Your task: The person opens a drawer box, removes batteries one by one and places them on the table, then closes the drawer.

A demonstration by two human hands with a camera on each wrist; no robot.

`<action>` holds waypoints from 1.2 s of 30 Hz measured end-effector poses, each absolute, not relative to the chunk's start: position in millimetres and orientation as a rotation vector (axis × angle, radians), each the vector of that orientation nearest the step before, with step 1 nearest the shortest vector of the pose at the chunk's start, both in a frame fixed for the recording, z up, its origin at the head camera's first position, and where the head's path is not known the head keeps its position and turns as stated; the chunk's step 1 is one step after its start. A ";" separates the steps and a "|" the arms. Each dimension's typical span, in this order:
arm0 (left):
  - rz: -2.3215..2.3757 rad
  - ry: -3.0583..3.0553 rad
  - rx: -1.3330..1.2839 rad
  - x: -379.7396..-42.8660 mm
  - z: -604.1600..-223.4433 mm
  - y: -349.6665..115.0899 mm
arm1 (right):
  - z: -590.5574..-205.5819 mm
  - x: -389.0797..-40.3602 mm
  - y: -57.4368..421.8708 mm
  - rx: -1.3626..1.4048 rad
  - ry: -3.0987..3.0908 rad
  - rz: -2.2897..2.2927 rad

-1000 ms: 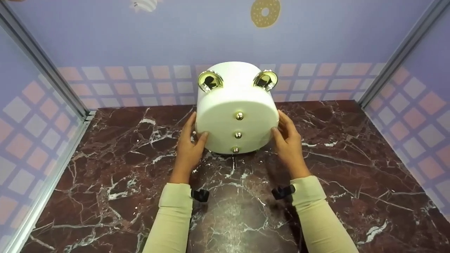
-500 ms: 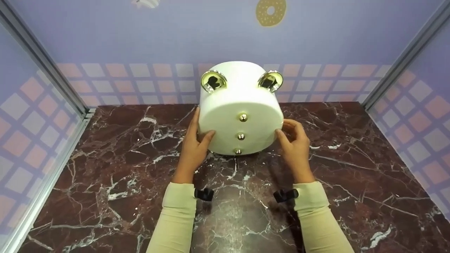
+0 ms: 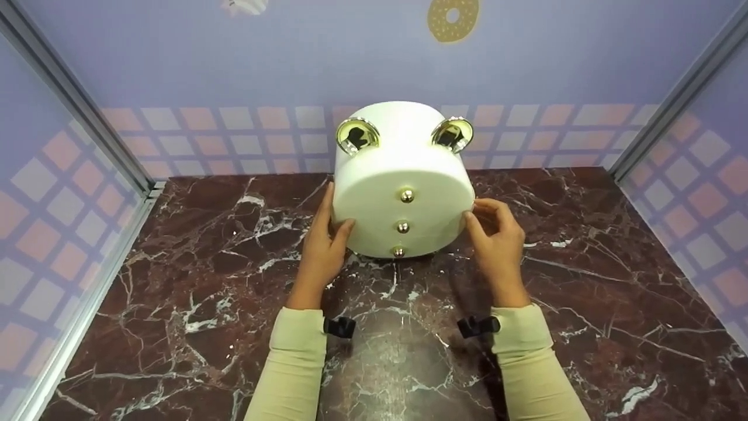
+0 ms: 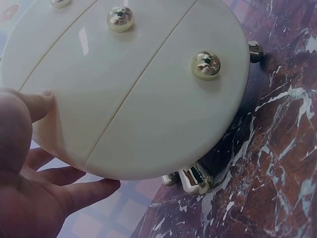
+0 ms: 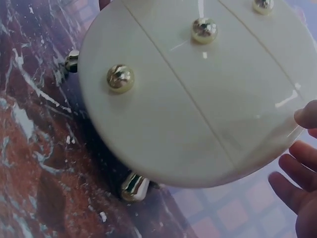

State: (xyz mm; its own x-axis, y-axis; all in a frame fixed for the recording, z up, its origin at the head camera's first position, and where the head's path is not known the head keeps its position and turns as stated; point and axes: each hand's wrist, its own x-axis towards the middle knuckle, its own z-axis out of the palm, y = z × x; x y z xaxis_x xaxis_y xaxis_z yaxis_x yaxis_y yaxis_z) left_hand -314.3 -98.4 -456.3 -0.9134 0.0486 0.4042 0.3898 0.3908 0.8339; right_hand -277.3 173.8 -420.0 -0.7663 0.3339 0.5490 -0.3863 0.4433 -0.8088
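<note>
A white round-fronted drawer box (image 3: 403, 169) with two gold ear shapes on top stands on the marble-patterned table, tilted-looking from above. Three gold knobs (image 3: 403, 227) run down its front, and seams in the left wrist view split the front into drawers. Short gold feet (image 4: 195, 178) hold it up. My left hand (image 3: 323, 251) holds the box's left side, its thumb on the front face and its fingers along the side. At the right edge, my right hand (image 3: 497, 248) has its thumb on the front rim and its bent fingers beside the wall. The back of the box is hidden.
Dark red marble-patterned table (image 3: 204, 304) surrounds the box. Behind it rises a lilac back wall (image 3: 280, 58) with a checked band, close to the box. Side panels (image 3: 695, 193) with metal frames stand at left and right.
The head view has shifted slightly, so box and hands appear a little further right. My right hand's fingers have slid lower along the box's side and bent more. My left hand keeps its hold.
</note>
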 end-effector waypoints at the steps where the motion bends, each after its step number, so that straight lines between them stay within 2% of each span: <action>1: -1.525 -2.338 -0.383 -314.3 -456.4 -98.6 | -419.1 -277.1 172.9 0.053 -2.013 1.345; 14: -1.526 -2.333 -0.371 -314.9 -455.3 -99.1 | -420.5 -284.9 168.5 0.235 -1.882 1.050; 36: -1.493 -2.323 -0.371 -314.0 -459.6 -99.5 | -409.0 -287.3 113.2 0.497 -1.771 1.246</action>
